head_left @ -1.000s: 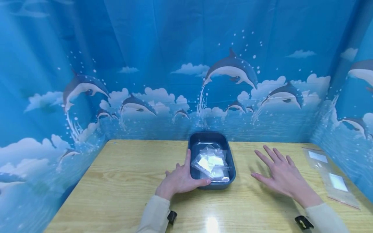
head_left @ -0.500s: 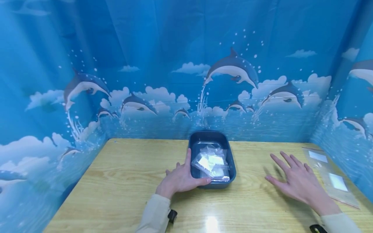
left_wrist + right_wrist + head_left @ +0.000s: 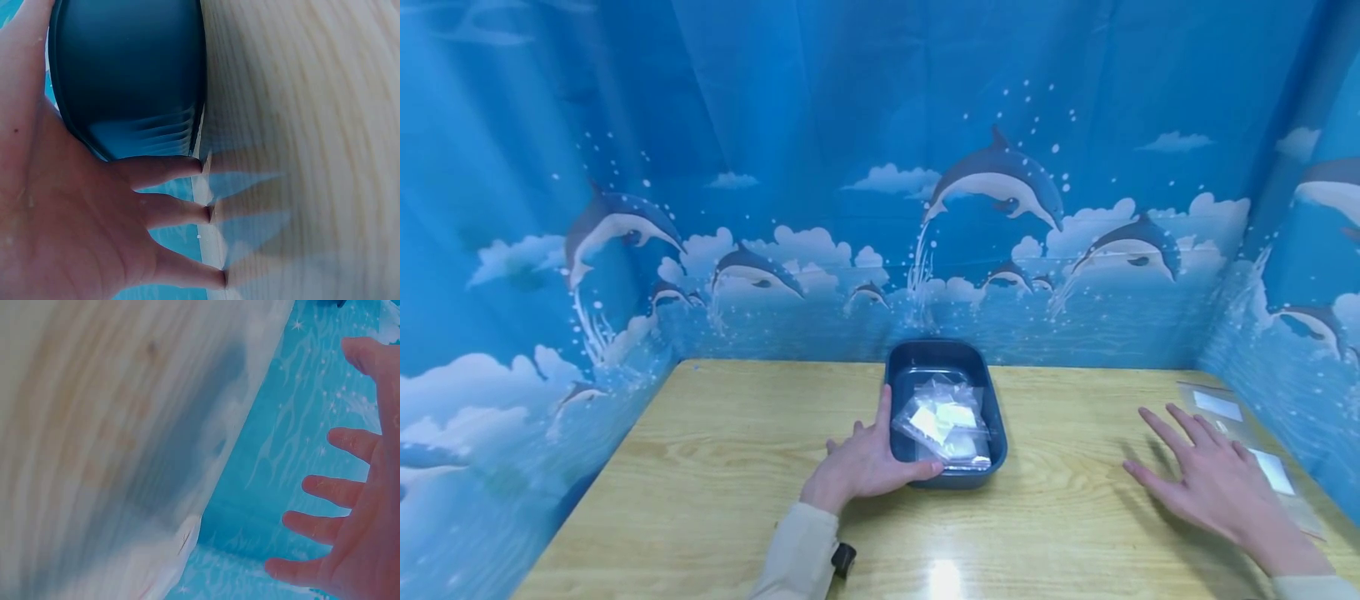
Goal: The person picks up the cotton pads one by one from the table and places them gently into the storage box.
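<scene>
A dark blue bin (image 3: 934, 360) is standing at the back of the wooden table (image 3: 737, 475), near the middle of its far edge. It is showing rounded corners, raised walls and a soft sheen on its bare far floor. Clear packets (image 3: 951, 421) with white patches are lying heaped inside, filling mainly its nearer part and glinting. The bin is sitting upright, its long axis running away from the person, with the far end leaning slightly left.

The left hand (image 3: 863, 467) is spreading around its near left corner, the index finger lying along the left wall and the thumb reaching across the near rim. Well apart from it, the right hand (image 3: 1221, 487) is hovering with fingers spreading, partly covering clear packaging (image 3: 1219, 406) from the head view. That packaging, bearing two white rectangles, is lying flat, its long axis following the table's right edge; whether it is forming one bag or two, one cannot tell.
</scene>
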Demonstrator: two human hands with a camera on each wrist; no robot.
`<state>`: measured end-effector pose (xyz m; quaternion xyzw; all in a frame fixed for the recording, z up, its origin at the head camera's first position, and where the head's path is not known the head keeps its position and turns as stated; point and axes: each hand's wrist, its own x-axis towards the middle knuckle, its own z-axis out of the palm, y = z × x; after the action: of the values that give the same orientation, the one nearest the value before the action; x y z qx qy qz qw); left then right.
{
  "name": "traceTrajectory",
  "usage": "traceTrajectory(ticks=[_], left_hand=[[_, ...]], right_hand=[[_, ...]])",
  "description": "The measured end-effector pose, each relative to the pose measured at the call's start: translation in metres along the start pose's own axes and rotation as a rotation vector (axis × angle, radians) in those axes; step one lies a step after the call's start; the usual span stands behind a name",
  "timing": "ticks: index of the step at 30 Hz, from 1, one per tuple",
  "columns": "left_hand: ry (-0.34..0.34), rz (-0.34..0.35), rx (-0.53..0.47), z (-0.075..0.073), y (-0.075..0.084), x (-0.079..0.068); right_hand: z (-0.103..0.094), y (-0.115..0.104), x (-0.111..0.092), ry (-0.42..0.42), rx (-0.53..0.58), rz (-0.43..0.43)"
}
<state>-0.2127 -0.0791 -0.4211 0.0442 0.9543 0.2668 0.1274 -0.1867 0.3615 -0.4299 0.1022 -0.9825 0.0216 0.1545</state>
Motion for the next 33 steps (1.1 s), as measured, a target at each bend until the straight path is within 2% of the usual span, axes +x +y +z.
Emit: traceTrajectory(ticks=[6,13,20,27,33], left_hand=[[0.002,-0.003,0.005,0.001,-0.001,0.000],[0.002,-0.005,0.001,0.001,-0.001,0.001],[0.002,-0.005,0.003,0.000,-0.001,0.000],[0.002,-0.001,0.004,0.000,-0.001,0.001],[0.001,0.004,0.002,0.000,-0.002,0.001]], right_hand=[[-0.001,0.020,-0.006,-0.007,-0.014,0.030],[0.000,0.046,-0.013,0.007,0.031,0.015],[0.003,0.068,-0.017,-0.098,0.105,0.084],[0.002,0.086,-0.015,-0.277,0.118,0.221],[0.005,0.098,-0.021,-0.305,0.101,0.245]])
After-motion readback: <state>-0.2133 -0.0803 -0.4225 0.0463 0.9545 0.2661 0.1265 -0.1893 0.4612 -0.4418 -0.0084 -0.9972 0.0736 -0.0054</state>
